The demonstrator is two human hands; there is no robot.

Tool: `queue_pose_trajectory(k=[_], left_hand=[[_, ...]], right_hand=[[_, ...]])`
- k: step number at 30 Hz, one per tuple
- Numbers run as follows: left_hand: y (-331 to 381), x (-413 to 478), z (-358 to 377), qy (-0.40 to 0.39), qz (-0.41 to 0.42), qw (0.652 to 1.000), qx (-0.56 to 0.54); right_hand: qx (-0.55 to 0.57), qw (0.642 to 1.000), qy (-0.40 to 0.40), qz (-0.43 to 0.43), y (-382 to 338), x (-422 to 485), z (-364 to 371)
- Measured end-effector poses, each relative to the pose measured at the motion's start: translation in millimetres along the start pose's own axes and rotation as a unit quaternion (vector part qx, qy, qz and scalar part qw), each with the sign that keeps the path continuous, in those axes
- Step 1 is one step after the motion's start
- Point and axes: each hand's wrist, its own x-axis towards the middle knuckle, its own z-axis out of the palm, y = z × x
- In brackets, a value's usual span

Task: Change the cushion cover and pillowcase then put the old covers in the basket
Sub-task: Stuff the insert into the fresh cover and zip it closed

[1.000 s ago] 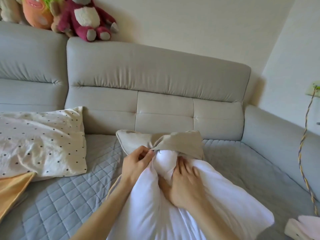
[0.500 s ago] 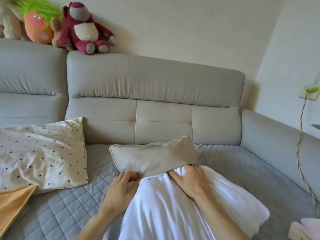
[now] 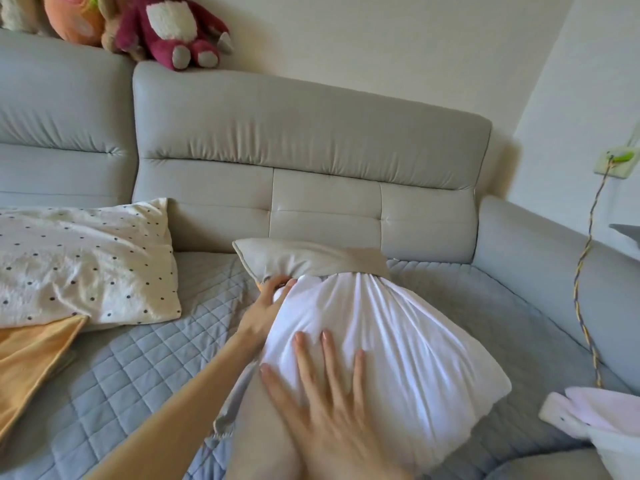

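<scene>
Fingers (image 3: 269, 293) of the left hand (image 3: 261, 311) pinch the edge of the beige cover (image 3: 311, 258), 11 o'clock on the white insert (image 3: 398, 341); right hand (image 3: 329, 414) rests flat on it, fingers spread.

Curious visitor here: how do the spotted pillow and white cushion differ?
The spotted pillow is cream with dark dots; the white cushion is plain. The spotted pillow lies untouched; the white cushion has the left hand gripping its beige cover, right hand flat on it. Both lie on the sofa.

White insert (image 3: 398, 341) half inside beige cover (image 3: 311, 258), left hand (image 3: 265, 311) tight on its mouth, right hand (image 3: 329, 407) flat on insert.
</scene>
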Motion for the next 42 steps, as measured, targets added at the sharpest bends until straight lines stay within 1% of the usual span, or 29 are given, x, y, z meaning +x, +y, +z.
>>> queue_pose_trajectory(k=[1, 2, 4, 5, 8, 10, 12, 14, 16, 17, 18, 20, 22, 24, 27, 29, 31, 32, 33, 34, 35, 36, 37, 38, 39, 40, 42], left_hand=[[1.4, -1.6, -0.1, -0.015, 0.008, 0.999, -0.047], [3.5, -1.3, 0.6, -0.035, 0.007, 0.996, -0.086], [15.7, 0.1, 3.7, -0.089, 0.002, 0.988, -0.125], [26.7, -1.6, 4.5, -0.106, 0.013, 0.987, -0.120], [48.5, -5.5, -2.4, -0.091, 0.038, 0.991, -0.089], [44.5, -14.4, -14.7, -0.059, 0.024, 0.998, -0.004], [29.0, -33.3, -20.3, -0.022, 0.018, 0.996, 0.080], [11.2, -54.8, -8.6, -0.019, 0.032, 0.989, 0.141], [-2.9, -67.9, 6.2, -0.025, 0.045, 0.986, 0.158], [-7.9, -66.5, 6.4, -0.013, 0.039, 0.987, 0.154], [-12.3, -60.6, 1.6, 0.006, 0.019, 0.989, 0.148], [-23.5, -45.1, -13.6, 0.040, -0.015, 0.985, 0.167], [-36.3, -38.1, -25.3, 0.047, -0.036, 0.977, 0.204], [-43.6, -39.1, -26.8, 0.055, -0.022, 0.973, 0.223], [-41.8, -42.1, -24.4, 0.089, 0.018, 0.961, 0.261], [-40.0, -41.1, -23.1, 0.119, 0.032, 0.939, 0.320], [-36.3, -37.5, -23.0, 0.150, 0.054, 0.906, 0.392], [-34.0, -34.4, -24.0, 0.166, 0.078, 0.887, 0.425], [-31.7, -31.3, -26.0, 0.178, 0.108, 0.869, 0.450], [-29.4, -28.2, -28.1, 0.185, 0.143, 0.856, 0.461], [-26.6, -26.1, -30.4, 0.193, 0.177, 0.850, 0.457], [-25.2, -24.5, -31.7, 0.207, 0.207, 0.848, 0.441], [-22.9, -24.9, -31.9, 0.217, 0.225, 0.851, 0.422], [-19.9, -25.5, -31.7, 0.219, 0.236, 0.857, 0.403], [-15.4, -26.0, -31.9, 0.214, 0.239, 0.867, 0.382], [-12.0, -24.7, -33.1, 0.205, 0.236, 0.880, 0.357], [-6.3, -23.1, -36.4, 0.191, 0.209, 0.912, 0.296]], right_hand=[[-0.043, 0.999, 0.025, -0.007, 2.4, 1.5, 5.2], [-0.071, 0.997, 0.023, 0.007, 9.2, 9.4, 4.1], [-0.102, 0.994, -0.007, 0.045, 27.4, 34.1, 1.5], [-0.100, 0.993, -0.024, 0.063, 37.7, 50.8, 2.0], [-0.040, 0.992, -0.080, 0.091, 52.7, 89.6, 10.9], [-0.017, 0.988, -0.118, 0.099, 53.2, 93.8, 22.3], [-0.003, 0.983, -0.150, 0.102, 53.2, 89.1, 35.6], [-0.010, 0.981, -0.154, 0.114, 56.3, 94.2, 47.8], [0.005, 0.974, -0.173, 0.146, 61.1, 109.0, 53.7], [0.012, 0.972, -0.178, 0.156, 62.3, 114.7, 54.8], [0.018, 0.973, -0.171, 0.152, 60.9, 115.0, 54.3], [0.045, 0.982, -0.166, 0.078, 50.1, 104.1, 52.4], [0.089, 0.974, -0.209, 0.000, 39.4, 85.6, 41.2], [0.102, 0.962, -0.246, -0.052, 38.3, 67.1, 30.5], [0.134, 0.945, -0.283, -0.093, 47.1, 45.1, 13.7], [0.187, 0.925, -0.314, -0.099, 52.4, 34.5, -3.9], [0.240, 0.883, -0.392, -0.098, 55.8, 35.6, -27.9], [0.265, 0.859, -0.426, -0.099, 59.2, 39.3, -38.4], [0.287, 0.844, -0.444, -0.089, 62.5, 45.9, -48.8], [0.316, 0.844, -0.431, -0.054, 64.0, 54.5, -56.6], [0.336, 0.866, -0.371, -0.006, 66.1, 63.5, -58.3], [0.319, 0.905, -0.279, 0.031, 69.0, 73.4, -56.1], [0.258, 0.946, -0.193, 0.040, 71.0, 83.5, -49.6], [0.193, 0.970, -0.146, 0.030, 71.3, 91.7, -40.2], [0.146, 0.978, -0.147, 0.003, 70.2, 96.9, -26.8], [0.118, 0.976, -0.180, -0.039, 66.6, 98.2, -14.5], [0.085, 0.969, -0.207, -0.108, 61.1, 92.6, 11.1]])
